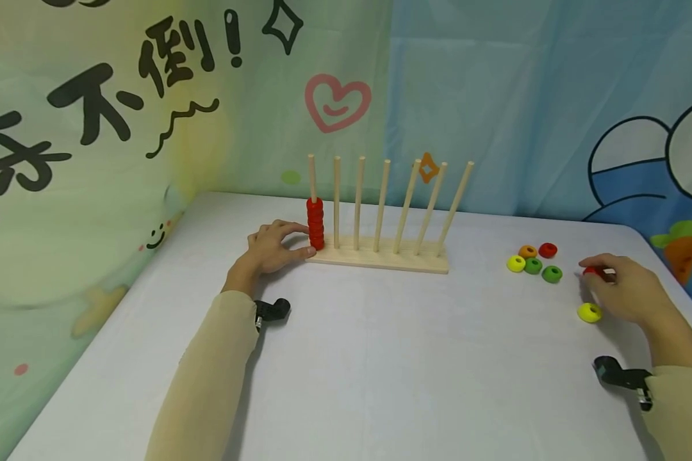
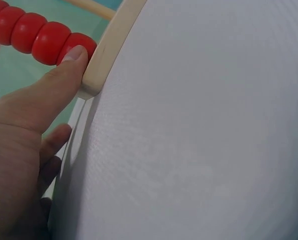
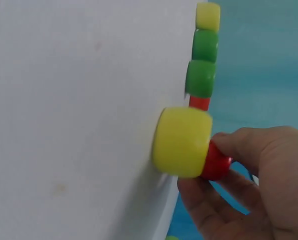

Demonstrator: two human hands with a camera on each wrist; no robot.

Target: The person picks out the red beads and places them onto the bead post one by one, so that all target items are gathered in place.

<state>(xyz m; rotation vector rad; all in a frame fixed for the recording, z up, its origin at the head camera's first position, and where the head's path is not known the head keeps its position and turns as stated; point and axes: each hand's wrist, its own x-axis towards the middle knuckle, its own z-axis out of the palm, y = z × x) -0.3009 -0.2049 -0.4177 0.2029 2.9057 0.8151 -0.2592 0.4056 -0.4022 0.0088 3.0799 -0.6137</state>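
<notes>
A wooden peg rack stands at the back of the table, with several upright pegs. Red beads are stacked on its leftmost peg. My left hand holds the rack's left end. In the left wrist view, the thumb lies against the lowest red bead, beside the base edge; the index fingertip is hidden. At the far right, my right hand pinches a red bead between thumb and fingers. A loose yellow bead lies on the table just in front of that hand.
Between the rack and my right hand lies a small group of beads: a yellow bead, an orange bead, a red bead and two green beads. A printed cloth hangs behind the white table.
</notes>
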